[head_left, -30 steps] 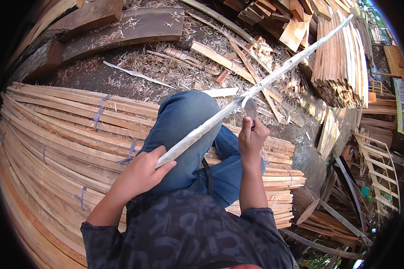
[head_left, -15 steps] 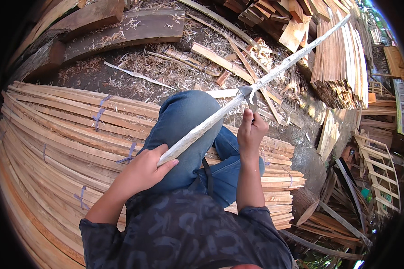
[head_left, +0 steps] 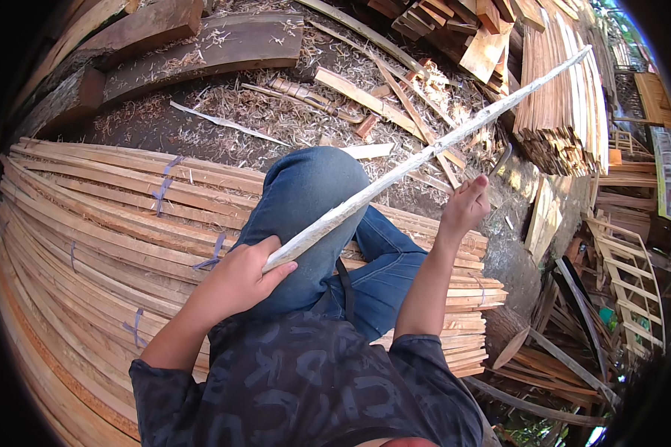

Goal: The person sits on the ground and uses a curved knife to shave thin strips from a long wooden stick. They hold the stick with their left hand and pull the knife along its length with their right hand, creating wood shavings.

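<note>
Hands well apart, a seated person clamps the left hand [head_left: 247, 271] around the near end of a long, pale wooden pole [head_left: 432, 151], which slants across a denim-clad knee [head_left: 313, 182] and away to the front right. The right hand [head_left: 466, 203] closes on a knife [head_left: 505, 159], its handle hidden in the fist and its blade clear of the pole. Beneath and left of the hands lie long wooden strips [head_left: 104, 223] bound with purple ties [head_left: 161, 191]. Wood shavings [head_left: 224, 112] litter the ground ahead; beyond the right hand are stacked boards [head_left: 559, 97] and, farther right, a ladder-like wooden frame [head_left: 623, 277].
</note>
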The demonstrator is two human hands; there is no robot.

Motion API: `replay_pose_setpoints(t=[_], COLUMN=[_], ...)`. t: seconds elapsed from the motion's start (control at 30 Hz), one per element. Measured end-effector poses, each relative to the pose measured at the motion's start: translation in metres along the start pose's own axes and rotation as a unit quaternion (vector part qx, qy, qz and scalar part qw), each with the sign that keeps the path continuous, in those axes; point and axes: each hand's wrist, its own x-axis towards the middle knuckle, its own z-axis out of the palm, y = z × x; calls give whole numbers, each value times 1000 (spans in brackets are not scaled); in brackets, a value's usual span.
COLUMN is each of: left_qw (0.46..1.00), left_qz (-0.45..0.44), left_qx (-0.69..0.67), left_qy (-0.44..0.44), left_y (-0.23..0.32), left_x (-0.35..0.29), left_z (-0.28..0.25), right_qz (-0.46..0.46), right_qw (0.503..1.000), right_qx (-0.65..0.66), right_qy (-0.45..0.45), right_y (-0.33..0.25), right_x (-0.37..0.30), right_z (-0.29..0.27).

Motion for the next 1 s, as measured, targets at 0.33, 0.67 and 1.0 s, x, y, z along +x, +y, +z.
replay_pose_setpoints(t=[0.33,0.67,1.0], left_qw=[996,961,969], left_qz=[-49,26,62], left_qx=[55,170,167], left_qy=[54,215,172], left_y=[11,4,7], left_x=[-5,-11,14], left_z=[-1,7,16], right_qz=[35,43,-30], right_qw=[969,948,902], right_qx=[-36,-114,-325], right_qy=[-241,-296,-283], right_y=[-6,-27,-76], right_x=[-111,-119,-88], right_z=[-1,-24,-18])
